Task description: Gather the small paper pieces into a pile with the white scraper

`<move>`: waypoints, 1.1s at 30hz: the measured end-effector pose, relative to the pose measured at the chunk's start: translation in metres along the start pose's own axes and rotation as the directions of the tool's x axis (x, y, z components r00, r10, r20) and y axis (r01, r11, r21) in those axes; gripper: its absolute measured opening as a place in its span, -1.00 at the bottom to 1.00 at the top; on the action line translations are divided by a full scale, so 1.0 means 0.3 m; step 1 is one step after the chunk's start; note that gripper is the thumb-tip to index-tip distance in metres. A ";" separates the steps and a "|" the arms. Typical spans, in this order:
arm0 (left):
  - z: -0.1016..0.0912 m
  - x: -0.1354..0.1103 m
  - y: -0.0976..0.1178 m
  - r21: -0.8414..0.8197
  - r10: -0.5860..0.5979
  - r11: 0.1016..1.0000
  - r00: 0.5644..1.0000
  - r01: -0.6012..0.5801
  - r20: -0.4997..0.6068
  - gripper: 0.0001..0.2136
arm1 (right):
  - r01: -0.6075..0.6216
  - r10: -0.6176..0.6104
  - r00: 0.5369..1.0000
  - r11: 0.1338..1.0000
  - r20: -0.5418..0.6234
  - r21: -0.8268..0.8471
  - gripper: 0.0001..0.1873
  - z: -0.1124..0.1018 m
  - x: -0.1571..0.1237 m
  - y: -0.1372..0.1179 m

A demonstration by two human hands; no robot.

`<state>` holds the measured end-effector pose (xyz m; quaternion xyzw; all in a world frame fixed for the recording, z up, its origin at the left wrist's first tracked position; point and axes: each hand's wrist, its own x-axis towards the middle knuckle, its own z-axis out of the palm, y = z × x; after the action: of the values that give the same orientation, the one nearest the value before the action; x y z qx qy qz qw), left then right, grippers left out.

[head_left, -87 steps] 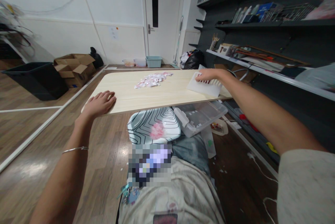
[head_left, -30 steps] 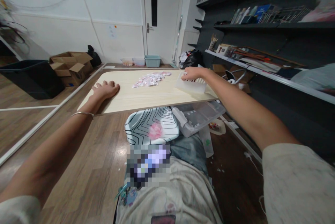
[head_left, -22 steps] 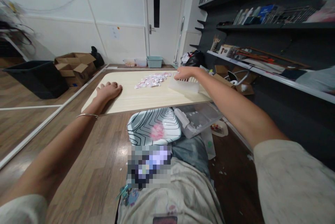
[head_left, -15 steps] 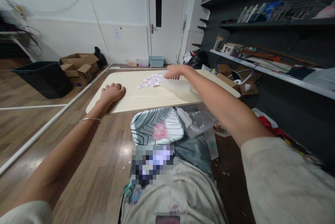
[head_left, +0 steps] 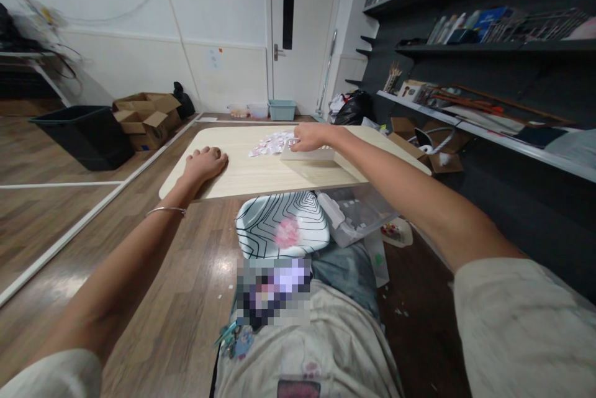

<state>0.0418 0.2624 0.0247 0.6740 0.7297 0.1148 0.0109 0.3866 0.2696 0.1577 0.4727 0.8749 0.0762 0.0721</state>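
My left hand (head_left: 205, 164) rests on the left part of the pale wooden tabletop (head_left: 242, 173), fingers spread a little and holding nothing. My right arm stretches across the table, and my right hand (head_left: 313, 136) is closed on a white translucent plastic basket (head_left: 307, 154) with a slatted side. The hand hides most of its upper part. Left of the basket, against its end, lies a pile of small white and pink paper-like pieces (head_left: 270, 144).
Below the table's near edge are a patterned tray (head_left: 261, 215) with a pink patch and a clear lidded bin (head_left: 356, 224). A blurred-out phone-like thing (head_left: 279, 286) lies on my lap. Shelves (head_left: 465, 44) line the right; a black bin (head_left: 84, 143) and cardboard boxes (head_left: 149, 128) stand left.
The basket has come down lower and tilted, with less of its slatted side showing. My right hand has dropped slightly with it. My left hand stays on the table; the view has shifted slightly.
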 end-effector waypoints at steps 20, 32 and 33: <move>0.009 -0.001 -0.001 0.053 0.003 0.999 1.000 -0.003 0.001 -0.26 | -0.033 0.022 0.997 0.990 0.074 0.139 -0.65 0.035 -0.399 0.107; 0.006 -0.030 0.005 0.050 0.036 0.998 0.999 -0.034 -0.040 -0.32 | -0.287 0.270 0.957 0.932 0.102 0.223 -0.46 0.111 -0.528 0.337; 0.006 -0.039 0.007 0.051 0.040 0.998 0.998 -0.038 -0.042 -0.33 | -0.302 0.286 0.953 0.927 0.103 0.221 -0.46 0.120 -0.543 0.354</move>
<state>0.0451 0.2513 0.0218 0.6854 0.7192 0.1113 -0.0238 0.5688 0.1928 0.1529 0.6059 0.7941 -0.0338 0.0338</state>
